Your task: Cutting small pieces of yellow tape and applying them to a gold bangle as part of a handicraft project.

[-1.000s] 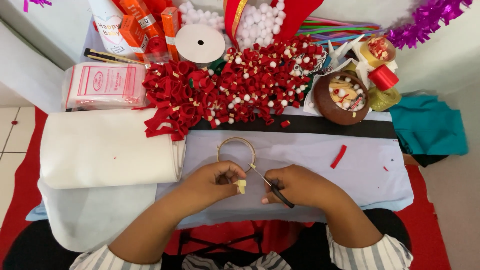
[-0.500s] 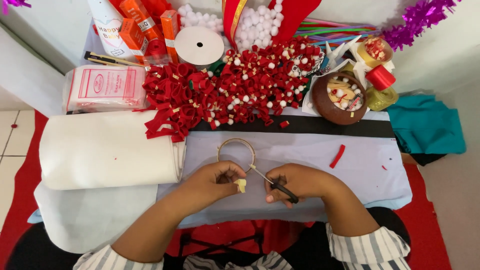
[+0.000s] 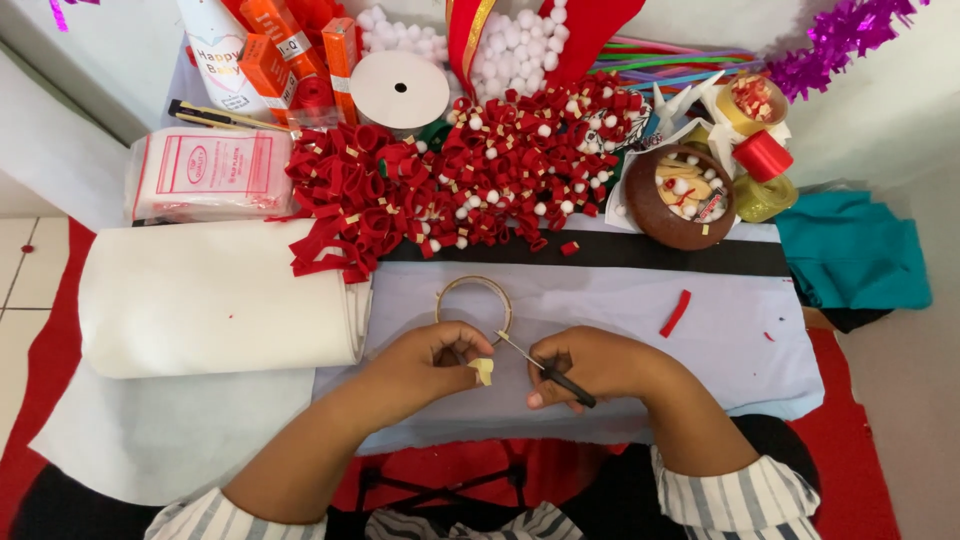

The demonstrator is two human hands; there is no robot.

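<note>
We work on a pale cloth-covered table (image 3: 620, 310), with a big roll of white felt (image 3: 215, 300) to our left and a heap of red felt loops and white pompoms (image 3: 470, 170) across the back, well apart from our hands. The thin hoop ring (image 3: 473, 300) lies flat just beyond our knuckles, and it looks best left there. Our left hand (image 3: 425, 365) is curled nearly closed, fingertips pinching a small cream scrap (image 3: 484, 371). Our right hand (image 3: 590, 365) is closed around a slim dark-handled tool (image 3: 548, 371), its metal tip aimed at that scrap. To do this well, we judge both wrists should rest on the cloth, the pinch stay firm, and the tip be guided slowly, clear of the fingertips.
</note>
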